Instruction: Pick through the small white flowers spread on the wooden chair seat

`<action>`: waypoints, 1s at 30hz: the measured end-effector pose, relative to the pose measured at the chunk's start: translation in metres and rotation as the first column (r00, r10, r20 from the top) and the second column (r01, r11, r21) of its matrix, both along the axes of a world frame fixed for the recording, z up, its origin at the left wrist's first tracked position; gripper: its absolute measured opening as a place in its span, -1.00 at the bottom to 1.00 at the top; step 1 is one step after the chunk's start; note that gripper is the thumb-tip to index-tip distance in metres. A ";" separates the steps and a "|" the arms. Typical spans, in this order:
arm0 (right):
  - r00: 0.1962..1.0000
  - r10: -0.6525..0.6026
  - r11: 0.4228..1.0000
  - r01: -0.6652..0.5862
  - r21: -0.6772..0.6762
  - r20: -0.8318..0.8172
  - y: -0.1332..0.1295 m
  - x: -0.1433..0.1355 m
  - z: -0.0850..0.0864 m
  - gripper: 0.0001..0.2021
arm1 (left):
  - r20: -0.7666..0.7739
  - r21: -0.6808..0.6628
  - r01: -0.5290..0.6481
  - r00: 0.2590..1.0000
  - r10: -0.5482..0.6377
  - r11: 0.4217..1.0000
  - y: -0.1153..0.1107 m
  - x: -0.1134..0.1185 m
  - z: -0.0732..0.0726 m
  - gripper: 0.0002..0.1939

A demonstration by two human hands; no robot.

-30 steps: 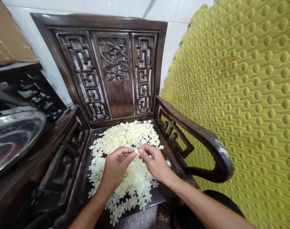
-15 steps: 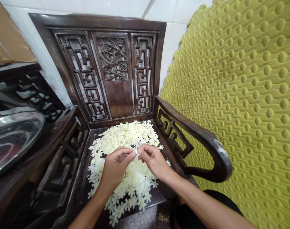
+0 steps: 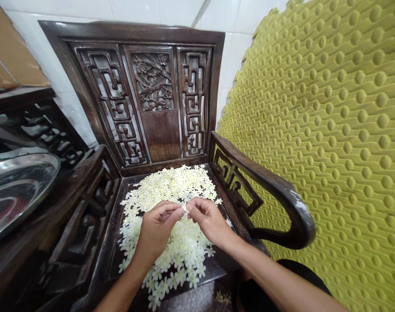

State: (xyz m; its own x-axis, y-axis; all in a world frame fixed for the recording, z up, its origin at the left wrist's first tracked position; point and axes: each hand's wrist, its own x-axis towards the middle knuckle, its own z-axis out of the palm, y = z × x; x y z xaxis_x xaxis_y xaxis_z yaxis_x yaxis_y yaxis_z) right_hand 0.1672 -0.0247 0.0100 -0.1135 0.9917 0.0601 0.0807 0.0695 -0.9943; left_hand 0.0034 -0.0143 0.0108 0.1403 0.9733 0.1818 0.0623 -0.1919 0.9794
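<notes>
a big dark brown wooden chair [image 3: 161, 134] takes up the middle of the view. its back has cut-out twisty shapes and a carved picture of flowers on branches. the right armrest curves round and has a worn, pale patch near its front end. a big yellow sheet [image 3: 327, 130] with rows of round bumps fills the right side. a white tile wall [image 3: 132, 11] shows behind the chair. on the left, a round shiny metal tray [image 3: 49, 167] sits near the left armrest, cut off by the edge of the view. above it is a flat brown cardboard piece [image 3: 15, 52].

lots of little pale yellow and white flowers [image 3: 181, 247] lie on the chair seat, heaped thick at the back and more spread out at the front. the left hand [image 3: 156, 227] and the right hand [image 3: 208, 219] are over the flowers, close together. each grip is pinched, thumb against finger, on one tiny white bit [image 3: 184, 209] held between the two hands. it is too small to tell if it is a whole flower.
</notes>
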 end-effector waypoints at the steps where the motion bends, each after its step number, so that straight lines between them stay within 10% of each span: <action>1: 1.000 0.002 1.000 -0.002 0.001 0.000 0.000 0.000 0.000 -0.69 | 0.002 0.006 0.002 1.000 -0.002 1.000 0.000 0.000 0.000 -0.89; 30: 0.956 -0.109 0.977 0.052 0.208 0.273 -0.007 -0.002 0.002 -0.83 | -0.102 0.095 0.021 0.995 -0.011 0.995 -0.003 0.000 -0.014 -0.94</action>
